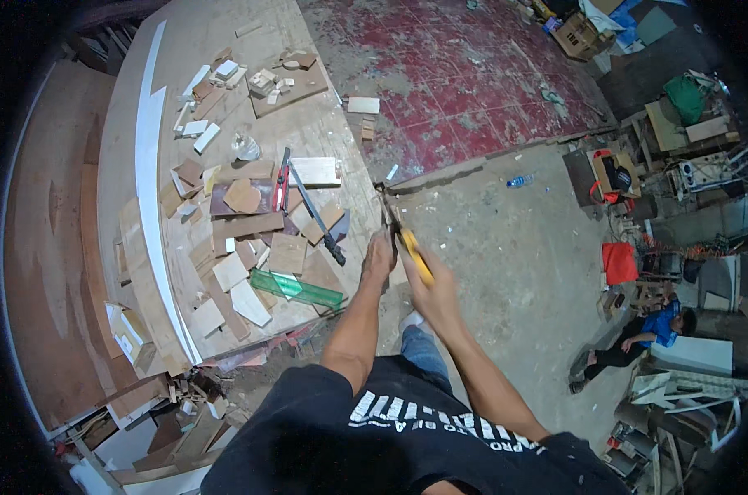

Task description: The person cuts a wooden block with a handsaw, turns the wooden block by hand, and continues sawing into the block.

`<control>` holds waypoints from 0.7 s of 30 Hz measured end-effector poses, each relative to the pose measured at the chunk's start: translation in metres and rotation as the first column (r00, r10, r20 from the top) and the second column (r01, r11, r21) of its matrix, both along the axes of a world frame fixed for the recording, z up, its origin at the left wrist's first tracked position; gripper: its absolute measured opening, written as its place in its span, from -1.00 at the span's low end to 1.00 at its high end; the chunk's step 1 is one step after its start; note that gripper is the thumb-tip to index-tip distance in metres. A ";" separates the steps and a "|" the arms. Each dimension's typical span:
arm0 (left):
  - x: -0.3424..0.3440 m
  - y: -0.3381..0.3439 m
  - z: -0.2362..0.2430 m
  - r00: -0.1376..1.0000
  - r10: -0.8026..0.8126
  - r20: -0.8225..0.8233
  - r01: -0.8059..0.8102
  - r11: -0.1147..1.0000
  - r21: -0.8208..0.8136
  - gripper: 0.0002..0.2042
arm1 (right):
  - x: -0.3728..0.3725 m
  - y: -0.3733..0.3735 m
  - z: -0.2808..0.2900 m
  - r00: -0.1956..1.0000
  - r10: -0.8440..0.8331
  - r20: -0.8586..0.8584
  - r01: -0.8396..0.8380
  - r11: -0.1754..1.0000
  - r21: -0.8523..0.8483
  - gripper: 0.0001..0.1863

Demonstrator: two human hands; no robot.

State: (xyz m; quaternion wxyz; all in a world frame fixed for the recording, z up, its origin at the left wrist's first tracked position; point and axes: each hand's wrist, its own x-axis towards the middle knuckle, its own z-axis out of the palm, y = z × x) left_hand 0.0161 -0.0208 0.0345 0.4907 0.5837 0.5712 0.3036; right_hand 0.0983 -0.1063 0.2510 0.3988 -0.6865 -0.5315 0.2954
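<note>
At the right edge of the wooden worktable [353,169], my right hand [437,289] is closed round the yellow handle of a tool [415,257]. Its narrow dark metal end points away from me; its exact kind is hard to make out. Close beside it, my left hand [378,257] is closed at the table edge, and what its fingers hold is hidden. Left of my hands lie a green translucent strip [298,289], a hacksaw-like tool with a black grip [334,247], a red level-like bar [282,186] and a pale wood block [315,172].
Wood offcuts [287,253] cover much of the tabletop, and a long white strip [149,157] runs along its left. A person in blue [658,323] sits at the right among stacked boards and clutter. A plastic bottle [518,181] lies on the concrete floor [489,247].
</note>
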 end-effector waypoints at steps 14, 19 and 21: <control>0.002 -0.006 0.001 0.990 -0.017 0.139 0.044 0.980 -0.194 -0.64 | 0.006 0.033 -0.031 1.000 -0.002 -0.007 0.002 0.999 0.038 -0.61; -0.014 -0.011 -0.029 0.996 -0.008 -0.083 0.008 1.000 0.003 -0.60 | -0.002 -0.037 0.041 0.995 0.057 -0.083 -0.063 0.995 -0.077 -0.62; -0.017 -0.006 -0.041 0.968 0.186 -0.167 -0.163 0.976 0.143 -0.59 | -0.004 -0.043 0.060 0.988 0.055 -0.143 -0.081 0.979 -0.187 -0.64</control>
